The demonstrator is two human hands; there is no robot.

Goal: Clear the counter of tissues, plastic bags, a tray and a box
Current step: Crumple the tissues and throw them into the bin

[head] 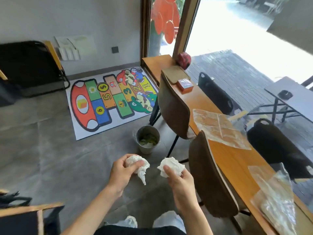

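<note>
My left hand (121, 173) grips a crumpled white tissue (140, 168), and my right hand (179, 185) grips a second crumpled tissue (172, 166). Both hands hover over the floor, just short of a small metal bin (147, 139) holding green scraps. On the long wooden counter (225, 155) at the right lie a clear plastic bag (218, 128) and, nearer to me, another clear plastic bag (274, 200). Farther along the counter sit an orange box (185, 85) and a flat brown tray (176, 74).
Two brown chairs (172, 107) (208, 175) stand against the counter's near side. A colourful hopscotch mat (110, 99) lies on the grey floor beyond the bin. A black folding chair (32, 65) stands at the far left. A red round object (184, 60) rests by the window frame.
</note>
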